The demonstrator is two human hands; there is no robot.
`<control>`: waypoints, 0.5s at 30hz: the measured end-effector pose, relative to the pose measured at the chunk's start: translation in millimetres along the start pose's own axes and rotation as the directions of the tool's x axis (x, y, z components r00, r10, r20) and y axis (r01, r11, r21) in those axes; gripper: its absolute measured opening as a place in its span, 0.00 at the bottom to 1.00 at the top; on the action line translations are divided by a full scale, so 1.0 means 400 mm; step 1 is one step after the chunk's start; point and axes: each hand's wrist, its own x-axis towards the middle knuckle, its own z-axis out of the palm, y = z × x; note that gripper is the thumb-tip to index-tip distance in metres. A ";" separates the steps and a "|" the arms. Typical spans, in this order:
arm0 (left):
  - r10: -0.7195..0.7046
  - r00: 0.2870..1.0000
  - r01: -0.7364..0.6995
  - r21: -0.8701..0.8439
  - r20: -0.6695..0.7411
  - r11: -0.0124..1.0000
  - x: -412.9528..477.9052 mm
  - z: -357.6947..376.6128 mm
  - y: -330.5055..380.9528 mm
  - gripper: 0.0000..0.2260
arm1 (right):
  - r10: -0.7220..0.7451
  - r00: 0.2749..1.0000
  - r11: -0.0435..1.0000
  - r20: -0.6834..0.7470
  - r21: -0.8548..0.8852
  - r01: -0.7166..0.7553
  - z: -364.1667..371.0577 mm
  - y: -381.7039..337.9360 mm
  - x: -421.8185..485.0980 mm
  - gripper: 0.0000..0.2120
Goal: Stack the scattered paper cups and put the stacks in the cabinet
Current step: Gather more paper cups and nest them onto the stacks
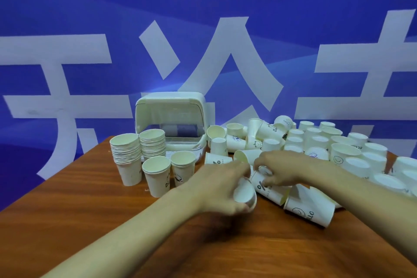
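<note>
My left hand [222,187] grips a white paper cup [244,193] tilted on its side, its open mouth facing me. Just right of it, my right hand [278,168] pinches the bottom end of another lying cup [268,189] printed with a percent sign. Several loose cups [316,142] lie and stand upside down across the right side of the table. At the left stand two tall stacks [126,153] [152,144] and two short stacks [156,176] [182,168]. The white cabinet [171,104] sits behind them with its lid raised.
A lying cup [309,209] with a smiley print rests under my right forearm. The wooden table [67,198] has its left edge running diagonally near the stacks. A blue banner with large white characters [225,52] fills the background.
</note>
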 end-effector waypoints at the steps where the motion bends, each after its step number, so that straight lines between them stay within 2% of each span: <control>1: -0.041 0.999 0.040 0.039 0.006 0.998 -0.006 0.003 -0.023 0.26 | 0.000 1.000 1.000 -0.005 0.009 0.000 -0.001 -0.001 0.004 0.23; 3: -0.126 0.992 0.121 0.123 0.031 0.985 -0.023 0.004 -0.043 0.32 | -0.006 1.000 1.000 -0.019 0.018 0.007 -0.010 -0.004 0.009 0.22; 5: -0.186 0.981 0.180 0.109 0.048 0.978 -0.034 0.020 -0.042 0.33 | -0.017 0.999 0.999 -0.051 0.032 0.018 -0.020 -0.007 0.013 0.19; 7: -0.255 0.967 0.255 0.027 0.005 0.967 -0.037 0.038 -0.042 0.29 | -0.018 0.996 0.998 -0.082 0.059 0.023 -0.027 -0.010 0.016 0.15; 10: -0.287 0.958 0.287 0.013 0.009 0.958 -0.029 0.055 -0.058 0.20 | -0.027 0.994 0.997 -0.110 0.071 0.035 -0.038 -0.020 0.012 0.12; 13: -0.319 0.944 0.322 -0.025 0.088 0.946 -0.019 0.073 -0.077 0.23 | -0.039 0.990 0.994 -0.133 0.093 0.051 -0.053 -0.024 0.004 0.10; 15: -0.330 0.940 0.336 -0.062 0.089 0.940 -0.013 0.068 -0.089 0.23 | -0.049 0.986 0.980 -0.161 0.184 0.079 -0.058 -0.020 0.005 0.08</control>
